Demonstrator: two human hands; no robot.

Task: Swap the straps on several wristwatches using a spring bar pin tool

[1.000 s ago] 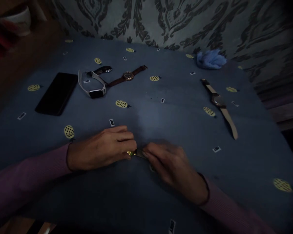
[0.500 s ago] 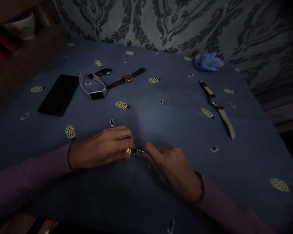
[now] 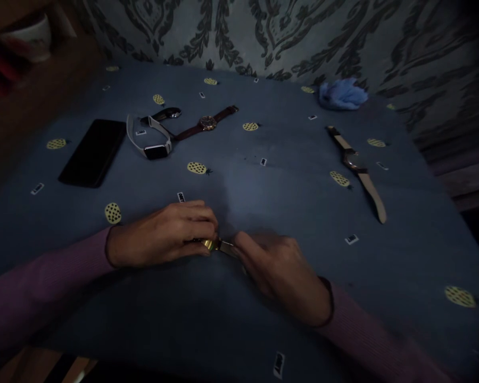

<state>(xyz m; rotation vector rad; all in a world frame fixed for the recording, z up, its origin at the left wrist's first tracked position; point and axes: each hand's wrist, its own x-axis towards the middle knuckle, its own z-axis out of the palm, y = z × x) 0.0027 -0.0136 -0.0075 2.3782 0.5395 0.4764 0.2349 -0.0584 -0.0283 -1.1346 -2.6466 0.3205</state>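
My left hand (image 3: 165,234) is closed around the gold-coloured case of a wristwatch (image 3: 209,244), low over the near middle of the table. Its fingers cover most of the case, and the dial is hidden. A flat strap (image 3: 227,248) runs from the case toward the right. My right hand (image 3: 281,274) pinches the strap's far end between thumb and bent fingers. Whether a small tool is also in those fingers, I cannot make out.
Behind my hands lie a black phone (image 3: 93,154), a smartwatch with a pale band (image 3: 156,152), a dark watch (image 3: 167,114) and a brown-strapped watch (image 3: 207,123). To the right are another watch (image 3: 353,160) and a crumpled blue cloth (image 3: 342,94). A patterned wall stands behind the table.
The thin bright metal line by my right fingertips no longer shows, and more of the strap's flat face does. Both hands stay on the watch; the view has shifted slightly.
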